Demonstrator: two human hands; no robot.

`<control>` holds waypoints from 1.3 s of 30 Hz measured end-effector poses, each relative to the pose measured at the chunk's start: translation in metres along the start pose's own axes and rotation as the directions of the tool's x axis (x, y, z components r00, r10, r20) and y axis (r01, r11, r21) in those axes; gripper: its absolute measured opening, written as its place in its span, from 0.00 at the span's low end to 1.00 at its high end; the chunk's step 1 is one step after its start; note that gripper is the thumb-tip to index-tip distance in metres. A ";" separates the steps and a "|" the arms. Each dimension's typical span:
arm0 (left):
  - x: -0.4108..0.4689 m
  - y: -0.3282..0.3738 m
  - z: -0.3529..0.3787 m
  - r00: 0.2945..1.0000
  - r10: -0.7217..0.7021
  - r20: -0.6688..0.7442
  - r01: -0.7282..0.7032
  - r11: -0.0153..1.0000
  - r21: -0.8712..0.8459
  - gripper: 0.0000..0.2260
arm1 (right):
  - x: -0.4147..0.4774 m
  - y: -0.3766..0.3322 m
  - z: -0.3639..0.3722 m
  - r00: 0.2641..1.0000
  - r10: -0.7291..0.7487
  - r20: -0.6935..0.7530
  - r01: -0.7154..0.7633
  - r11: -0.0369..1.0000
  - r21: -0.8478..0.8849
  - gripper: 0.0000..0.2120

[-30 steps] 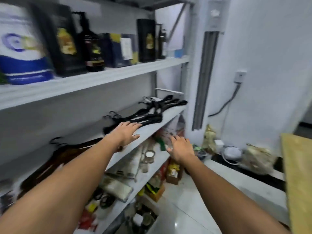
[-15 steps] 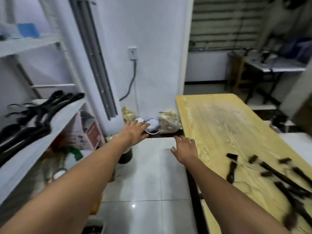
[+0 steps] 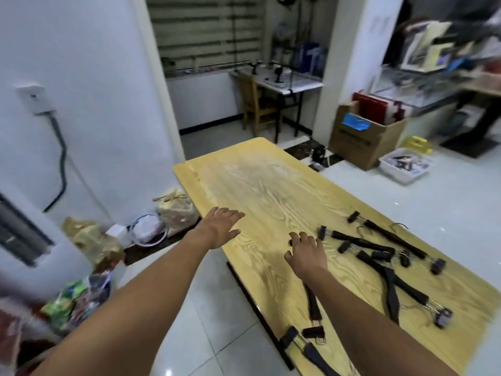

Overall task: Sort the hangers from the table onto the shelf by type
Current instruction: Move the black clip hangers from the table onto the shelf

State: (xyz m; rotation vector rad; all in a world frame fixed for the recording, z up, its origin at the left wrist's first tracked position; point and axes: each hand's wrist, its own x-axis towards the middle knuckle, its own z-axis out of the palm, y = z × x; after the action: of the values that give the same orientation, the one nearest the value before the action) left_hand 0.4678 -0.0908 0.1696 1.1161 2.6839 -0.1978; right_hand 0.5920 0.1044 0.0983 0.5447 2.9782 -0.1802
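From the head view, we look down along both bare forearms at a long wooden surface (image 3: 271, 185). The hangers (image 3: 379, 248) are all black, and most have clips at their ends. They lie scattered over the right and near part of the surface. The shelf they are meant for is not in view.

Our left hand (image 3: 219, 226) is flat, with fingers straight and spread, and holds nothing. It hangs over the left edge of the surface, well apart from any hanger. Our right hand (image 3: 306, 253) is empty too, palm down with fingers loosely extended, low over the wood. We cannot tell whether its fingertips touch the wood.

The relation that matters is this: the pile lies to the right of the right hand and slightly beyond it, so this hand is clearly the nearer one. The nearest hanger (image 3: 360, 241) has one clip just beside the right fingertips. Its long bar runs away from the hand, to the right and a little toward us. Another hanger (image 3: 313, 308) lies partly under the right forearm, its length running roughly along the arm.

We judge the next step to be a pick-up with the right hand, closing across the bar near its clip end rather than along it.
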 end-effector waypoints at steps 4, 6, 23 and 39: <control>0.050 0.015 -0.005 0.984 0.180 -0.009 -0.180 0.983 0.029 0.23 | 0.007 0.029 -0.003 0.985 0.171 -0.012 -0.170 0.985 0.030 0.26; 0.072 0.025 -0.006 0.965 0.261 -0.010 -0.260 0.965 0.041 0.23 | 0.004 0.044 -0.002 0.964 0.266 -0.008 -0.266 0.963 0.044 0.27; 0.155 0.146 0.096 0.656 0.707 0.264 -0.747 0.658 0.096 0.26 | -0.078 0.119 0.055 0.677 0.726 0.118 -0.735 0.673 0.077 0.26; 0.183 0.169 0.138 0.582 0.732 0.356 -0.811 0.485 0.328 0.19 | -0.083 0.156 0.094 0.635 0.760 0.138 -0.772 0.632 0.068 0.24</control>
State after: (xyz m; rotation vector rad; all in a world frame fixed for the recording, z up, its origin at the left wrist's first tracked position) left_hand 0.4847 0.1235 -0.0169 2.2236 1.7238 -0.7437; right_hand 0.7327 0.2084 0.0008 1.6995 2.3573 -0.2879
